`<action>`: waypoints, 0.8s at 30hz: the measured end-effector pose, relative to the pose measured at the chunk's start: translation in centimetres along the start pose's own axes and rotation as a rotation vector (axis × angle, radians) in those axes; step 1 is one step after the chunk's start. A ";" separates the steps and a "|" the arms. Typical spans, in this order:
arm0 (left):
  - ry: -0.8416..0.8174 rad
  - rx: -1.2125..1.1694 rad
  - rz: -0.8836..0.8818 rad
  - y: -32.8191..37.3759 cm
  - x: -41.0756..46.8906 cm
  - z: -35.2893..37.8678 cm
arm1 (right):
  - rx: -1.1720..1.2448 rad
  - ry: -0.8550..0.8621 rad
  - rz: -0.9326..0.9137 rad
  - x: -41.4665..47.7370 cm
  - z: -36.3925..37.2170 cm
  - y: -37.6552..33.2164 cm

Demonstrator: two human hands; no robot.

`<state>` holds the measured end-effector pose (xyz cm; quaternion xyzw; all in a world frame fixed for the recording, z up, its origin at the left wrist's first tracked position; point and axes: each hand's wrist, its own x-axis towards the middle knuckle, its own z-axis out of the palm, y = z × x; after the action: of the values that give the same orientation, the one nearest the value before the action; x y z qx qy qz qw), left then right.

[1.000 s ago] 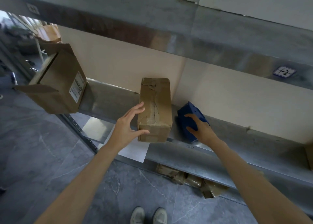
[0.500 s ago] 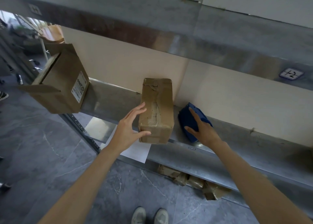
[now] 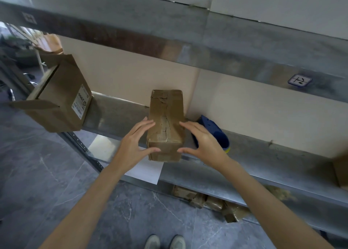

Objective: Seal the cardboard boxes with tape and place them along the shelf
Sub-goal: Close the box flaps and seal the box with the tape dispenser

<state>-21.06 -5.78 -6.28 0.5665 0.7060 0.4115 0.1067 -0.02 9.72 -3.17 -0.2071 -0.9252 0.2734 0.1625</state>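
Note:
A small taped cardboard box (image 3: 165, 120) stands on the metal shelf (image 3: 263, 165), its near end at the front edge. My left hand (image 3: 135, 145) lies against its left side with straight fingers, thumb on the near face. My right hand (image 3: 203, 143) mirrors it on the right side, thumb also on the near face. A blue tape dispenser (image 3: 214, 133) lies on the shelf just right of the box, partly hidden behind my right hand. A bigger cardboard box (image 3: 58, 98) with open flaps sits at the shelf's left end.
An upper shelf (image 3: 169, 39) hangs low above the box and carries a label (image 3: 299, 80). A white sheet (image 3: 145, 171) hangs below the front edge. Several small boxes (image 3: 207, 201) lie under the shelf. Another box's corner (image 3: 341, 171) shows at far right.
My right hand has let go of the blue tape dispenser and moved left to the box's right side. My left hand stays on the box's left side.

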 end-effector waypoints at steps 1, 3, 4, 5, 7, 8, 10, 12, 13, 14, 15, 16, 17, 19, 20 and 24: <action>0.003 -0.014 -0.001 0.2 0.0 0.0 | -0.013 -0.006 -0.007 0.2 0.4 -0.2; 0.006 -0.046 0.011 0.5 0.0 -0.1 | -0.013 0.014 -0.014 0.5 0.9 -0.4; 0.011 -0.062 0.022 0.6 0.0 -0.2 | -0.011 0.031 -0.017 0.6 1.1 -0.4; 0.022 -0.075 0.033 0.6 0.1 -0.2 | -0.010 0.050 -0.020 0.7 1.2 -0.3; 0.046 -0.083 0.051 0.4 0.3 -0.3 | -0.016 0.088 -0.029 0.8 1.5 -0.2; 0.051 -0.081 0.057 0.3 0.4 -0.3 | -0.027 0.102 -0.032 0.9 1.6 -0.2; 0.049 -0.073 0.066 0.1 0.5 -0.2 | -0.045 0.112 -0.039 0.9 1.7 -0.2; 0.048 -0.067 0.069 0.0 0.4 -0.2 | -0.051 0.110 -0.044 0.8 1.7 -0.2; 0.049 -0.068 0.068 -0.1 0.4 -0.1 | -0.048 0.108 -0.039 0.7 1.6 -0.3; 0.054 -0.074 0.064 -0.1 0.4 0.0 | -0.040 0.104 -0.028 0.7 1.5 -0.4; 0.065 -0.083 0.057 0.0 0.3 0.1 | -0.029 0.106 -0.015 0.7 1.5 -0.6; 0.086 -0.092 0.045 0.2 0.3 0.3 | -0.021 0.117 0.001 0.7 1.6 -1.0; 0.117 -0.099 0.029 0.4 0.3 0.6 | -0.017 0.136 0.015 0.7 1.7 -1.3; 0.199 -0.096 0.002 0.9 0.2 1.4 | -0.028 0.192 0.034 0.7 2.0 -1.9; 0.238 -0.083 -0.005 1.2 0.1 1.9 | -0.037 0.217 0.045 0.7 2.2 -2.2; 0.343 -0.051 -0.017 1.8 0.4 2.8 | -0.047 0.252 0.131 1.3 2.7 -3.1</action>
<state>-18.19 -4.09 -6.61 0.4791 0.7081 0.5188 0.0025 -3.13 6.80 -3.29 -0.3035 -0.8881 0.2333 0.2544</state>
